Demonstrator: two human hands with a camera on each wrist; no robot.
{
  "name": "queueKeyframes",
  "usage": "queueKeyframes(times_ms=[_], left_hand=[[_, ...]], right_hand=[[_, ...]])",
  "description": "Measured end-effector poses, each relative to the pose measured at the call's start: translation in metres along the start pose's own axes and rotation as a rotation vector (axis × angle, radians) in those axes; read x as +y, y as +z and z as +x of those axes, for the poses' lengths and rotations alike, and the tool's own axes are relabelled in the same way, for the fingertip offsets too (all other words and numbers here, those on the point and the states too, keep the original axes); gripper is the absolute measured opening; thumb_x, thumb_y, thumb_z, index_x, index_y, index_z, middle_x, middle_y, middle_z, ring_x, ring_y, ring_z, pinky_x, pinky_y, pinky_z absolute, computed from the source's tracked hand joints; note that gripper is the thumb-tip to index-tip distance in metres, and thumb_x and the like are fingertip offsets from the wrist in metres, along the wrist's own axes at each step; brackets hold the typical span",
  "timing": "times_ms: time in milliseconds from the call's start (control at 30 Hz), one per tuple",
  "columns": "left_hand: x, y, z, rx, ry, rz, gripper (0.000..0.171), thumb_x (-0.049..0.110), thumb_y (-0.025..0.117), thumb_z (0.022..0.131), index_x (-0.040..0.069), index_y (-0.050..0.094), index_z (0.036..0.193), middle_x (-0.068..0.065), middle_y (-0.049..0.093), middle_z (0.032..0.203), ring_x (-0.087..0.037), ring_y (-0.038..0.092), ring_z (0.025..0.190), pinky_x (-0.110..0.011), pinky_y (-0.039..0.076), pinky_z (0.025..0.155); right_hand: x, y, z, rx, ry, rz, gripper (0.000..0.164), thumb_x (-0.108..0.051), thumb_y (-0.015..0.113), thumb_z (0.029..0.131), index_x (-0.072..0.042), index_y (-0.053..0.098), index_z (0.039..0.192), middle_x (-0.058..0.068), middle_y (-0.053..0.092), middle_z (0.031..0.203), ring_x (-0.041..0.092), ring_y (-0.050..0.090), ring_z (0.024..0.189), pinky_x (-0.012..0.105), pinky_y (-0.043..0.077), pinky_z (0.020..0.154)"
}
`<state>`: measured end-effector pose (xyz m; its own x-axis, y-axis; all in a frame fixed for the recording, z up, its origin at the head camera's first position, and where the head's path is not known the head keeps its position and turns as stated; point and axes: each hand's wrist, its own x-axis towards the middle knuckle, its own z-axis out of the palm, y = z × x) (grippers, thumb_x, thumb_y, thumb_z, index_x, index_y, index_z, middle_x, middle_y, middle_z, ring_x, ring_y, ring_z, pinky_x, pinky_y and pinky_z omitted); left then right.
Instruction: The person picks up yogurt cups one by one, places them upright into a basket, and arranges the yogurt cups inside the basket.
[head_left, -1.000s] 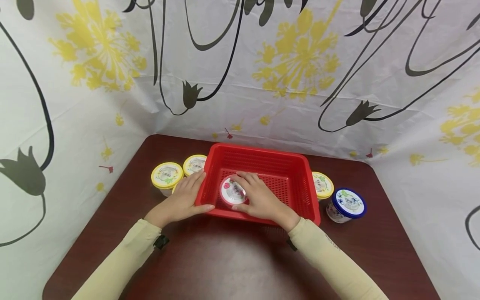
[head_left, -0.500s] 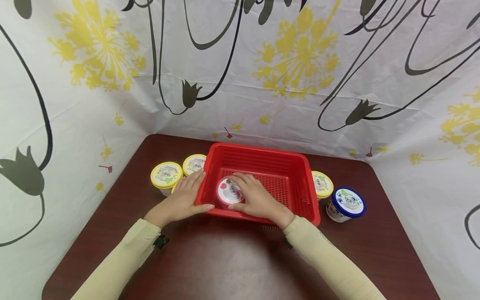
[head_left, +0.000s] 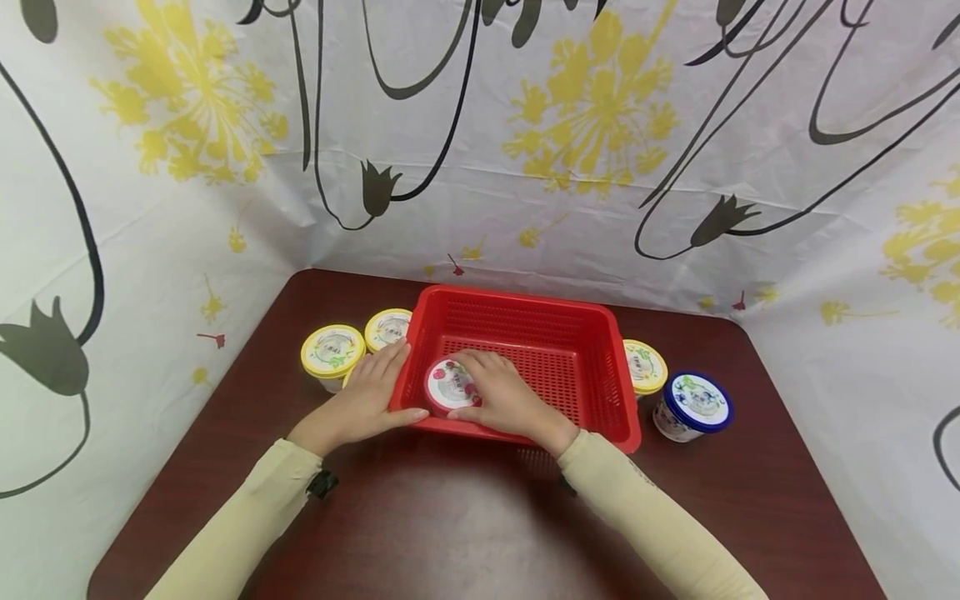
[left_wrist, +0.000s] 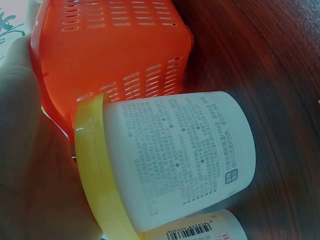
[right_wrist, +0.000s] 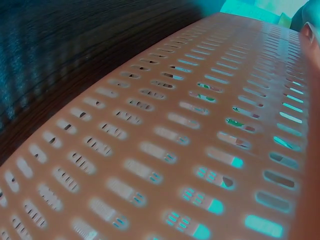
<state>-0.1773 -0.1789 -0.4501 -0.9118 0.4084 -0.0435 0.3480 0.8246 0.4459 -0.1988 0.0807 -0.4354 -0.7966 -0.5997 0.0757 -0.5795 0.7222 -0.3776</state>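
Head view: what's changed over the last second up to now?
The pink-rimmed tub has shifted a little left inside the red basket, toward its near left corner, and the right hand has moved left with it, holding it throughout. Nothing newly gripped or let go. Unchanged: left hand on the basket's left end, basket, yellow-lidded tubs, blue-lidded tub.

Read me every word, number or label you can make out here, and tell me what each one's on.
"PP": side of the yellow-lidded tub, left wrist view; its remaining Chinese print is too blurred.
Barcode digits, on the neighbouring tub: too small.
Head view, yellow lids, blue lid, pink-rimmed lid: too small.
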Motion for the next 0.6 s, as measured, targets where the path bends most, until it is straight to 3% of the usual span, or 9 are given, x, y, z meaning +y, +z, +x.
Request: queueKeyframes(times_ms=[600], left_hand=[[-0.0007,0.0012,0.0016,0.002,0.006,0.014,0.116,0.073,0.063,0.077,0.017,0.007,0.16,-0.003,0.013,0.166,-0.026,0.015,0.152,-0.056,0.023,0.123]], right_hand=[[0.0027,0.0077,0.0049,0.006,0.007,0.043,0.092,-0.056,0.079,0.075,-0.022,0.039,0.15,0.004,0.049,0.148,0.022,0.045,0.136,0.051,0.036,0.116]])
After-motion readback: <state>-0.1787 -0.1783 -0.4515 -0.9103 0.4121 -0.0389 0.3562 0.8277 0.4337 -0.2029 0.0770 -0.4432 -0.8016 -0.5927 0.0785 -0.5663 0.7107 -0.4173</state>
